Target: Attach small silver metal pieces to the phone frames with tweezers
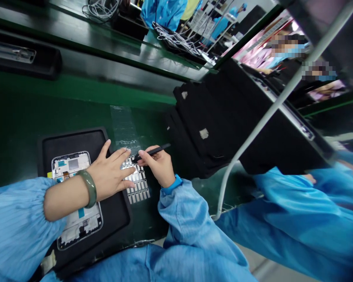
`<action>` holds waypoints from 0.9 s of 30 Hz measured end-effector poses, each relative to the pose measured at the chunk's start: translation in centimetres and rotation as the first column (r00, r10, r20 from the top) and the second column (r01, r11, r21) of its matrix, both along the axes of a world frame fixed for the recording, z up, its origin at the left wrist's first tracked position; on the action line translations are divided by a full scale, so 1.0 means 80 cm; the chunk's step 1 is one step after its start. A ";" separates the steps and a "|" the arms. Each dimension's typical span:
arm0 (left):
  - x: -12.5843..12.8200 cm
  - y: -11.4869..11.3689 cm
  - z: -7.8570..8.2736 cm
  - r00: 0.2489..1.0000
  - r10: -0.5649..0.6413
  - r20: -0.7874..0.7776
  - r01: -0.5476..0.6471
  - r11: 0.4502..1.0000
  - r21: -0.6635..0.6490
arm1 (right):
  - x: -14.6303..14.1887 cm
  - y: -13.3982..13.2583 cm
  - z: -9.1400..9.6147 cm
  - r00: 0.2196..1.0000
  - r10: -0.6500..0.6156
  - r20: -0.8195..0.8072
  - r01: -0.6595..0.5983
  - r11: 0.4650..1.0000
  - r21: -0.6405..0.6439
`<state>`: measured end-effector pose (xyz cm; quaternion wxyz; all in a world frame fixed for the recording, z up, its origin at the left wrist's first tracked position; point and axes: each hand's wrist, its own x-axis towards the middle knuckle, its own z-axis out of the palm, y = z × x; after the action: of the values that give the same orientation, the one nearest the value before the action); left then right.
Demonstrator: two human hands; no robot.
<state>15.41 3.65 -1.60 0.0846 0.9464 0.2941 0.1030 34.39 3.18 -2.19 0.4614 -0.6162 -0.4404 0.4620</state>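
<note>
My right hand pinches black tweezers, their tips at the upper edge of a sheet of small silvery stickers. Over the left side of that sheet lies my left hand, its fingers spread. A green bangle circles my left wrist. Beneath my left forearm, a phone-like device frame with exposed inner parts rests in a black tray; the forearm hides its middle. Whether the tweezers hold a sticker is too small to tell.
Stacked black foam trays stand to the right. A grey cable hangs across the view in front of them. Clear tape strips lie behind the sheet. Another black tray sits at back left. A co-worker's blue sleeve is close on the right.
</note>
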 end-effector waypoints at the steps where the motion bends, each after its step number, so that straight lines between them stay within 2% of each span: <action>1: 0.000 0.000 0.000 1.000 -0.001 0.002 0.001 1.000 -0.008 | 0.000 0.000 0.000 1.000 -0.005 -0.006 0.005 1.000 -0.003; 8: -0.001 0.001 -0.001 1.000 0.002 0.029 0.000 0.998 -0.060 | 0.003 0.007 0.002 0.994 -0.067 -0.086 0.059 0.993 -0.098; 12: 0.000 0.000 -0.005 0.996 0.015 0.083 -0.006 0.995 -0.102 | 0.008 0.012 0.005 0.985 -0.037 -0.167 0.016 0.992 -0.127; 16: -0.002 0.003 0.000 0.983 0.047 0.180 -0.019 0.987 -0.157 | 0.003 0.013 0.019 0.945 -0.008 -0.326 -0.015 0.998 -0.066; 20: -0.022 0.008 0.025 0.933 0.179 0.312 -0.107 0.966 -0.234 | -0.032 0.014 0.041 0.907 0.079 -0.414 -0.063 0.997 0.052; 23: -0.047 0.007 0.045 0.860 0.325 0.393 -0.192 0.920 -0.341 | -0.066 0.019 0.056 0.895 0.179 -0.409 -0.157 0.984 0.088; 25: -0.066 0.005 0.053 0.806 0.426 0.410 -0.229 0.864 -0.448 | -0.085 0.024 0.063 0.886 0.269 -0.378 -0.243 0.963 0.116; 27: -0.085 0.002 0.057 0.785 0.493 0.374 -0.243 0.802 -0.546 | -0.100 0.030 0.068 0.866 0.368 -0.339 -0.340 0.930 0.142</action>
<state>8.60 3.79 2.97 0.3612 0.7582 0.4625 0.2843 26.36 5.57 3.23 0.4652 -0.4113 -0.4716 0.6261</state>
